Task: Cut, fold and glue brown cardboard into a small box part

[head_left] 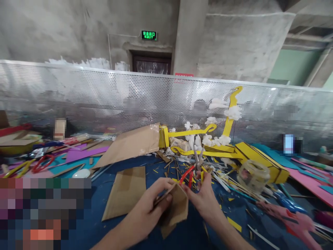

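Observation:
My left hand is closed on a folded piece of brown cardboard, with the thumb inside the fold and the fingers behind it. On the right side, my right hand has its thumb at the cardboard's upper right edge and a raised finger apart from it. A bit of yellow shows by that finger; whether it is touched is unclear. Just beyond the hands lie red-handled scissors, blades pointing away. A flat cardboard sheet lies left of my left hand.
Scraps and sticks litter the blue table. A yellow cardboard structure with white fluff and a large brown sheet stand toward the perforated metal barrier. At right are a glass jar and a pink glue gun.

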`<act>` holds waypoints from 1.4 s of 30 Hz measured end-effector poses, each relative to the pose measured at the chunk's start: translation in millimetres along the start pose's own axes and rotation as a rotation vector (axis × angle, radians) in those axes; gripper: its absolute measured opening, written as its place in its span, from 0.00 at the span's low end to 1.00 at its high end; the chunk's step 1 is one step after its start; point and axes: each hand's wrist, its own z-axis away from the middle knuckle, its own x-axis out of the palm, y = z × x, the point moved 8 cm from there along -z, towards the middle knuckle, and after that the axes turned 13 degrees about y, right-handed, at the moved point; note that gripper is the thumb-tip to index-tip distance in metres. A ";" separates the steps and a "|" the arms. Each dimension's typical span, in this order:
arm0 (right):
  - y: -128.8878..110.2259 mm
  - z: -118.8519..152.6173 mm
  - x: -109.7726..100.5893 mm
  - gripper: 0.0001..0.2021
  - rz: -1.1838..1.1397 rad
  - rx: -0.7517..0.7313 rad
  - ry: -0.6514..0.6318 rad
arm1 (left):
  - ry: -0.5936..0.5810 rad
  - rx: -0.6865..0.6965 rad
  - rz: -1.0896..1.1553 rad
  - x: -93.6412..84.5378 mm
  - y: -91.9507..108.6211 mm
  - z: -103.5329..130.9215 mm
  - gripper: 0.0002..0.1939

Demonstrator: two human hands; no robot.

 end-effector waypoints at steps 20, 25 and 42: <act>-19.5 20.2 14.3 0.23 -0.528 0.215 -0.289 | 0.178 0.359 -0.381 -40.1 17.2 -12.2 0.35; -24.1 30.4 13.0 0.24 -0.552 0.319 -0.355 | 0.360 0.263 -0.403 -58.4 12.1 -17.4 0.21; -6.2 49.9 26.9 0.34 -0.459 0.348 -0.464 | 0.543 0.068 0.091 -80.8 0.2 -23.0 0.31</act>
